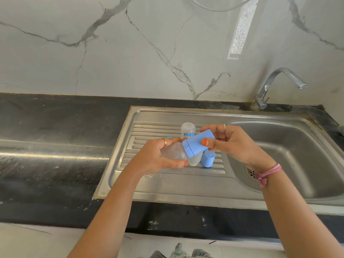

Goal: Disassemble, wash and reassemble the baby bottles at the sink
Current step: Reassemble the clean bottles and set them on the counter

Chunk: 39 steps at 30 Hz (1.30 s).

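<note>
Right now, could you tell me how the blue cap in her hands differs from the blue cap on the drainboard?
The held blue cap is gripped by the right hand and lies tilted on a clear bottle that the left hand holds; the loose blue cap rests on the drainboard, untouched. The held blue cap shows a ringed collar; the loose blue cap shows none. Both share the same light blue.

Wall [130,43]: white marble-look panel with grey veins, filling the upper half of the frame.
Countertop [55,116]: black stone, running from the left edge across the middle.
Hose [219,7]: pale loop at the top centre.
Floor [37,243]: light tiles along the bottom edge.
</note>
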Each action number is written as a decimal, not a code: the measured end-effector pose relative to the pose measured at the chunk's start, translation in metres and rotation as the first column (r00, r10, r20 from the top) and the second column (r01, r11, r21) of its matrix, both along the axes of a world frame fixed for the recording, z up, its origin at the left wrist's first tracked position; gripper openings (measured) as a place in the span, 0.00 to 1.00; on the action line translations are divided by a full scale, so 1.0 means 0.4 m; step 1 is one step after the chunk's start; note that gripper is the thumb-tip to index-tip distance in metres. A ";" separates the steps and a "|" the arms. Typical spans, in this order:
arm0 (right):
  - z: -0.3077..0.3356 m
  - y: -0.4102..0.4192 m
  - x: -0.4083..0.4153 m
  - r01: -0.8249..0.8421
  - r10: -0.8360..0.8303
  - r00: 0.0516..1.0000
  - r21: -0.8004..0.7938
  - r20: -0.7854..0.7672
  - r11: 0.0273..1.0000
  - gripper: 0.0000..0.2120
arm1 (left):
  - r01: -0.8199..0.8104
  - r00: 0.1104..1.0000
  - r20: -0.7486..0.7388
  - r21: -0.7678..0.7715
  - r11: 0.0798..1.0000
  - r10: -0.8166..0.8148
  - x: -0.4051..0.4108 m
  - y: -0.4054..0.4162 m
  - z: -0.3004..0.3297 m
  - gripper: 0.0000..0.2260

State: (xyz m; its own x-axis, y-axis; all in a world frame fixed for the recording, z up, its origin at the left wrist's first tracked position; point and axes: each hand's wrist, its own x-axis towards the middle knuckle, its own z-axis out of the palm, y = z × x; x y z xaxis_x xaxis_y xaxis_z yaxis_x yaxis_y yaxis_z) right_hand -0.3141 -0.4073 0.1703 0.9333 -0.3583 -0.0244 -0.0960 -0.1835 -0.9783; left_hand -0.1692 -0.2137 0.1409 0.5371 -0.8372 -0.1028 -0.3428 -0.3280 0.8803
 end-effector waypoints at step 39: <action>-0.012 0.296 0.445 -0.005 -0.008 0.999 0.304 0.039 0.953 0.15 | -0.370 0.929 -0.165 -0.383 0.846 0.332 0.275 0.201 -0.025 0.23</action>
